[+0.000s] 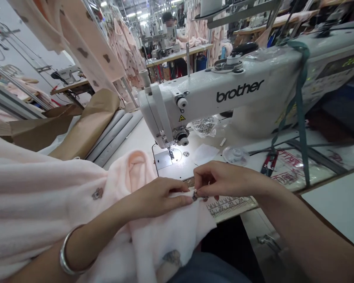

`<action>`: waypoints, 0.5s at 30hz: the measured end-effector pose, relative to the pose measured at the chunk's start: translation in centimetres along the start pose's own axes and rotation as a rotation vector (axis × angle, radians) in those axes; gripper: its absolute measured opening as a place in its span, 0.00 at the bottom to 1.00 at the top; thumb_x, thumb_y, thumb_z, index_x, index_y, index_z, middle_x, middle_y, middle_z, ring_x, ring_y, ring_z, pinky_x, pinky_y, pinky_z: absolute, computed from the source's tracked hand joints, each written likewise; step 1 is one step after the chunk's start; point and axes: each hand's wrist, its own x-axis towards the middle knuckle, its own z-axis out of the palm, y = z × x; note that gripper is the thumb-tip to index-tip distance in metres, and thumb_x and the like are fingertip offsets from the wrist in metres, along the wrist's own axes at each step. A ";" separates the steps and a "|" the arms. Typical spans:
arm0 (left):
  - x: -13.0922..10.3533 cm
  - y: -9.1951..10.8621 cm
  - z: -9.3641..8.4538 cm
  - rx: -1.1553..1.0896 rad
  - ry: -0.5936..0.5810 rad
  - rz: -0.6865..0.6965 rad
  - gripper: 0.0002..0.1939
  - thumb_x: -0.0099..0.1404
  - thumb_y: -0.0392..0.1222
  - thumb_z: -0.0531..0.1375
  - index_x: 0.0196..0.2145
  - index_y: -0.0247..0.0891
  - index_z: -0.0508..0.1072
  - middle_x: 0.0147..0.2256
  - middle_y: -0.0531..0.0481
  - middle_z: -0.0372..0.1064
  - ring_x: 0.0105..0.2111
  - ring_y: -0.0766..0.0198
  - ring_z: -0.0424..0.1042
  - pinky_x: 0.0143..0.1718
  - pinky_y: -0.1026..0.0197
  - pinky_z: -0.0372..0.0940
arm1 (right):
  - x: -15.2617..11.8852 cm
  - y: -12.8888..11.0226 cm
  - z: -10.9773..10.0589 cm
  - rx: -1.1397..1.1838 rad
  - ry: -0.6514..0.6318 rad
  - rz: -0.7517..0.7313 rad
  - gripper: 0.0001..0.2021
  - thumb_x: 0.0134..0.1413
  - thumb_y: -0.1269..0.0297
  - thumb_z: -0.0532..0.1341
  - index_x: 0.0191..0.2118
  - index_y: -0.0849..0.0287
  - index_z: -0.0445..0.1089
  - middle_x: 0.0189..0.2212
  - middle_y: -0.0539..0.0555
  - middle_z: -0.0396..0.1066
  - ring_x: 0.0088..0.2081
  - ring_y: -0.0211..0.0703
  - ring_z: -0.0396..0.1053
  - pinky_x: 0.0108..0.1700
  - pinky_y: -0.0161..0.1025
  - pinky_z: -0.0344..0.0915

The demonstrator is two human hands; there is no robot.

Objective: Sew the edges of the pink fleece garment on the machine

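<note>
A pale pink fleece garment [47, 196] with small brown prints lies across my lap and the table in front of a white Brother sewing machine [224, 94]. My left hand [156, 198] presses flat on the fabric's edge, fingers pointing right. My right hand [221, 181] pinches a small dark piece at that same edge, fingertips meeting my left fingers just short of the needle [170, 152]. A printed ruler strip [230, 204] runs along the table edge under my right hand.
A bag of small metal parts [205, 125], a white patch [205, 153] and a clear dish [235, 155] sit by the machine. Red-handled snips [270, 161] lie right. Brown paper rolls [85, 125] lie left. Another person works at a far machine [168, 23].
</note>
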 end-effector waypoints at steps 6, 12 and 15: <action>0.5 0.2 0.1 -0.133 0.019 -0.059 0.16 0.65 0.52 0.52 0.35 0.38 0.73 0.30 0.53 0.67 0.30 0.66 0.63 0.28 0.67 0.56 | -0.4 -0.6 -0.2 -0.067 0.064 0.006 0.02 0.43 0.73 0.58 0.28 0.62 0.66 0.25 0.51 0.71 0.30 0.39 0.69 0.29 0.32 0.60; 0.8 -0.2 0.7 -0.153 0.071 -0.095 0.18 0.63 0.53 0.53 0.27 0.36 0.69 0.24 0.56 0.60 0.25 0.68 0.57 0.25 0.66 0.51 | -0.5 -0.1 -0.3 -0.040 0.071 -0.016 0.02 0.44 0.73 0.57 0.27 0.61 0.65 0.23 0.50 0.70 0.29 0.40 0.70 0.28 0.31 0.59; 1.0 -0.5 1.2 -0.215 0.077 -0.097 0.19 0.63 0.53 0.54 0.24 0.35 0.66 0.22 0.57 0.55 0.24 0.70 0.54 0.24 0.66 0.48 | -0.5 0.3 -0.3 -0.017 0.066 -0.038 0.01 0.45 0.72 0.57 0.28 0.61 0.65 0.23 0.50 0.70 0.29 0.39 0.70 0.29 0.31 0.58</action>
